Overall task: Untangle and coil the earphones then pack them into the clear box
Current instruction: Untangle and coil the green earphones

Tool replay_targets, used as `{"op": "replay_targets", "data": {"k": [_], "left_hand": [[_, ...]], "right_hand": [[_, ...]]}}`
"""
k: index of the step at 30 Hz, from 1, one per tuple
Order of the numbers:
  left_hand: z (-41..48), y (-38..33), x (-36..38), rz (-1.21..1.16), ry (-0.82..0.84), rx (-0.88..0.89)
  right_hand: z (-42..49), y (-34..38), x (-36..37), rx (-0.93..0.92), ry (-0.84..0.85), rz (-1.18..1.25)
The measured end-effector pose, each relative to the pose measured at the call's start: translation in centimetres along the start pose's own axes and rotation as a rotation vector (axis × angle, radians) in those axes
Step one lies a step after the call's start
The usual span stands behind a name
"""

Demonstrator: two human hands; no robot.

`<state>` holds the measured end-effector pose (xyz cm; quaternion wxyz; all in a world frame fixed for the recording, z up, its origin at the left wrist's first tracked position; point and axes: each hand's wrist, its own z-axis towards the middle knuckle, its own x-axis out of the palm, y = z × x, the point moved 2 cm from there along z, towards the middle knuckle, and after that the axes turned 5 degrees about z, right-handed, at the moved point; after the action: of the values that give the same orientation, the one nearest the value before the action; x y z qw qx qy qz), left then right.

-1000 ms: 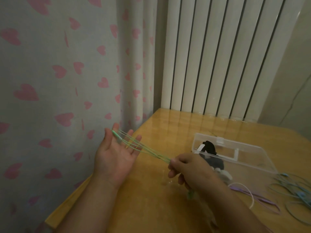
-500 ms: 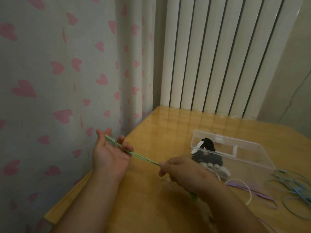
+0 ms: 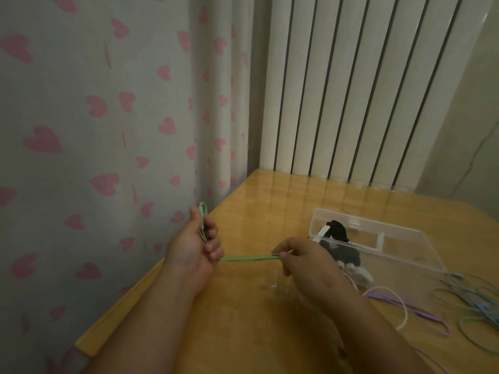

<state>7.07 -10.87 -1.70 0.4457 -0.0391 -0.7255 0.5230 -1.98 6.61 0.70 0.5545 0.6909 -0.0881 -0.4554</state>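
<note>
Green earphones [image 3: 249,257] stretch as a bundle of strands between my two hands above the table's left part. My left hand [image 3: 194,245] is closed around one end, and a green loop sticks up above its fingers. My right hand [image 3: 305,259] pinches the other end of the bundle. Behind my right hand lies the clear box [image 3: 383,248], open, with black earphones [image 3: 339,232] and white earphones [image 3: 357,273] inside at its left end.
Purple earphones [image 3: 421,314] and a white cord [image 3: 399,303] lie loose on the wooden table [image 3: 270,201] right of my right arm. Blue earphones [image 3: 475,303] sprawl at the far right. A heart-print curtain hangs left, a white radiator behind.
My left hand went from open with strands spread across the fingers to closed around them. The strands drew together into one tight bundle, now level between both hands.
</note>
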Motion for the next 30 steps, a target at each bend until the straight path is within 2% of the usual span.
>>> {"op": "replay_targets", "data": {"k": [7, 12, 19, 25, 30], "left_hand": [[-0.6, 1.1, 0.7, 0.324, 0.165, 0.016], [-1.6, 1.5, 1.2, 0.489, 0.341, -0.057], [-2.3, 2.3, 1.7, 0.555, 0.492, -0.147], [-2.3, 2.4, 1.8, 0.544, 0.524, -0.184], [-2.4, 2.4, 1.8, 0.524, 0.528, -0.197]], "right_hand": [[-0.2, 0.5, -0.2, -0.019, -0.082, 0.075], [-0.4, 0.5, 0.1, -0.049, -0.124, 0.168], [0.1, 0.3, 0.6, -0.107, -0.038, 0.336], [0.0, 0.4, 1.1, -0.154, 0.012, 0.380], [0.0, 0.3, 1.3, -0.203, -0.019, 0.317]]}}
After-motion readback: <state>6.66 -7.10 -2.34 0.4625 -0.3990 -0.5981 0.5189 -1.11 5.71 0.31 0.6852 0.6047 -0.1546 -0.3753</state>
